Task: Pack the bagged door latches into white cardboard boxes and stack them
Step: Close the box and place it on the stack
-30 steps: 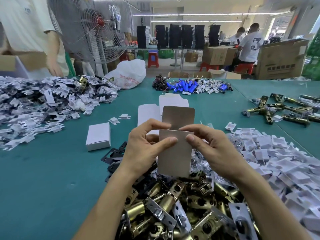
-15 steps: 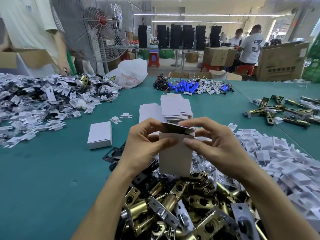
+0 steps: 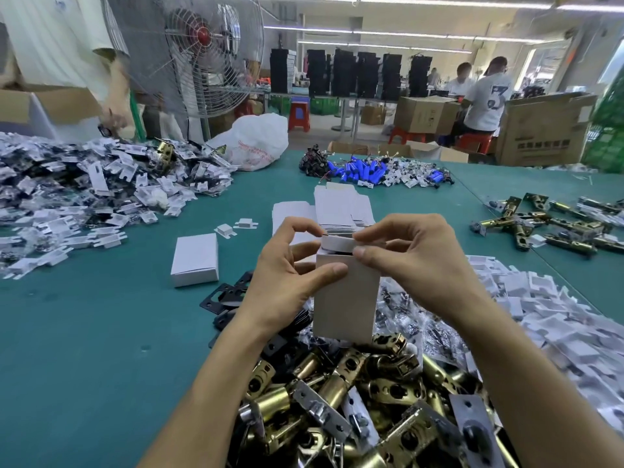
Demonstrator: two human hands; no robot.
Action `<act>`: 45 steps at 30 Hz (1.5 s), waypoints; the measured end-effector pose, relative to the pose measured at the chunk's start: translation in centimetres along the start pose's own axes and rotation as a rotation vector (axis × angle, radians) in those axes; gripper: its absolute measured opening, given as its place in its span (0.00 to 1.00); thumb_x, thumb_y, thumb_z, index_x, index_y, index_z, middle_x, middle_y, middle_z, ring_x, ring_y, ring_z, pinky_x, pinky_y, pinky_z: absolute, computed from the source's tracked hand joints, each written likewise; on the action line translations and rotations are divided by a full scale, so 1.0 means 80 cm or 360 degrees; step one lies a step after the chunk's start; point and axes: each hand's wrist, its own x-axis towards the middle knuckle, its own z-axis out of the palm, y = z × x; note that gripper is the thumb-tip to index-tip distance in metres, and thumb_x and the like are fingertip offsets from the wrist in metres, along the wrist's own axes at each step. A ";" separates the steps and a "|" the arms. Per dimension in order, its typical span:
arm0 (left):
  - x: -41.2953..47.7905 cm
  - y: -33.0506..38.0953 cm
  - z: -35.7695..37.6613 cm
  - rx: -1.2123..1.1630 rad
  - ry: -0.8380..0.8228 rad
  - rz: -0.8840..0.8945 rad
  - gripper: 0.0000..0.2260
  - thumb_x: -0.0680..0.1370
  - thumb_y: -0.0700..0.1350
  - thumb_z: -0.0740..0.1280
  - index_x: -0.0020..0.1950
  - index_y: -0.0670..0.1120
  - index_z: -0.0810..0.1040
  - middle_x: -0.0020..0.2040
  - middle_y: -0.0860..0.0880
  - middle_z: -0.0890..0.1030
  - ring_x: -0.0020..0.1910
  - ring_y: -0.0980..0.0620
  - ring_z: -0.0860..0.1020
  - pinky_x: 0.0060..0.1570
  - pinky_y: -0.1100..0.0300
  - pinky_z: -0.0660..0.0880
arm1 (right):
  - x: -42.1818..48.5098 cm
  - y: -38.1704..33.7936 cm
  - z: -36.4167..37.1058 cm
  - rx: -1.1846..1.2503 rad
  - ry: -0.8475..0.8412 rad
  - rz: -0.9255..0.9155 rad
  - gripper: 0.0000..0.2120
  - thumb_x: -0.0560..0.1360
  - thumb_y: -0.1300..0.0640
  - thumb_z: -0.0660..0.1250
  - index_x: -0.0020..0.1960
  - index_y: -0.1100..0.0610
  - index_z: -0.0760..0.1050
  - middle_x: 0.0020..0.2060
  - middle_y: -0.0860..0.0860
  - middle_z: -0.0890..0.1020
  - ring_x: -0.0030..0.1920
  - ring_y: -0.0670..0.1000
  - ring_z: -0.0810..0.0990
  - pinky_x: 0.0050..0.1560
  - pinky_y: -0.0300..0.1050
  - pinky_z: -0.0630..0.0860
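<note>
Folded nearly shut since a second ago, the top flap of the white box (image 3: 344,298) is pinched by both hands, left hand (image 3: 287,282) and right hand (image 3: 415,261), above the latch pile (image 3: 354,400).

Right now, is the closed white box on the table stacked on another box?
No, the closed box lies alone on the table.

**Factory packing floor.** A long teal-covered work table (image 3: 84,349) carries bulk stock. A heap of brass-coloured metal door latches (image 3: 337,400) lies just below the left hand (image 3: 287,282) and right hand (image 3: 415,261). Drifts of small white card inserts (image 3: 547,319) lie to the right of the right hand, and a stack of flat white carton blanks (image 3: 341,204) sits just beyond both hands. Farther beyond are a large wire-caged pedestal fan (image 3: 202,38), brown corrugated shipping cartons (image 3: 540,133), seated workers in white T-shirts (image 3: 486,103) and long ceiling tube lights (image 3: 422,35).
</note>
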 end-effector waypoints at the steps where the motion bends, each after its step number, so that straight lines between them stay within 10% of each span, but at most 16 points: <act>1: 0.000 -0.001 0.000 0.0006 0.0000 -0.0009 0.14 0.69 0.47 0.76 0.47 0.60 0.75 0.51 0.43 0.86 0.44 0.46 0.86 0.39 0.56 0.81 | 0.001 -0.001 0.002 -0.0059 0.0006 0.0006 0.06 0.70 0.62 0.76 0.43 0.51 0.85 0.39 0.52 0.86 0.43 0.56 0.85 0.46 0.54 0.83; 9: -0.001 -0.008 -0.003 0.0020 0.0031 -0.0055 0.01 0.78 0.51 0.67 0.48 0.57 0.78 0.44 0.40 0.84 0.39 0.47 0.78 0.38 0.52 0.75 | 0.003 -0.007 0.008 -0.0463 -0.0155 -0.0195 0.08 0.75 0.56 0.73 0.53 0.50 0.85 0.44 0.44 0.86 0.46 0.39 0.82 0.50 0.33 0.77; 22: -0.001 -0.016 -0.013 -0.0019 0.0038 -0.0246 0.04 0.76 0.49 0.71 0.46 0.53 0.77 0.44 0.45 0.84 0.44 0.45 0.81 0.42 0.50 0.77 | 0.002 0.016 0.009 -0.0203 -0.0276 -0.0187 0.10 0.71 0.59 0.75 0.52 0.53 0.83 0.49 0.49 0.86 0.46 0.49 0.85 0.51 0.48 0.82; 27: -0.002 -0.020 -0.018 0.0030 0.0017 -0.0192 0.15 0.70 0.34 0.78 0.48 0.44 0.74 0.50 0.42 0.86 0.47 0.44 0.86 0.45 0.54 0.83 | 0.006 0.014 0.008 -0.0296 -0.0376 -0.0214 0.10 0.71 0.58 0.76 0.49 0.46 0.82 0.50 0.45 0.85 0.46 0.50 0.84 0.51 0.51 0.82; 35: -0.002 -0.023 -0.015 0.0136 0.0074 -0.0178 0.14 0.71 0.37 0.77 0.45 0.38 0.72 0.56 0.41 0.83 0.48 0.46 0.86 0.46 0.54 0.83 | 0.005 0.024 0.010 -0.0332 -0.0479 -0.0116 0.11 0.74 0.56 0.75 0.53 0.46 0.80 0.47 0.44 0.85 0.38 0.41 0.83 0.40 0.36 0.76; 39: -0.003 -0.024 -0.014 0.0061 0.0021 -0.0182 0.09 0.74 0.37 0.75 0.51 0.42 0.78 0.55 0.45 0.84 0.48 0.45 0.86 0.44 0.52 0.84 | -0.004 0.035 0.012 -0.0245 -0.0606 0.0006 0.18 0.75 0.54 0.72 0.61 0.37 0.76 0.57 0.40 0.81 0.57 0.49 0.82 0.50 0.51 0.81; 45: 0.002 -0.016 -0.009 -0.0007 0.0158 -0.0178 0.10 0.72 0.50 0.73 0.53 0.51 0.82 0.52 0.48 0.85 0.48 0.52 0.84 0.43 0.59 0.79 | -0.007 0.031 0.008 0.0257 -0.0460 0.0061 0.15 0.74 0.60 0.72 0.56 0.44 0.80 0.49 0.54 0.85 0.46 0.56 0.86 0.40 0.61 0.84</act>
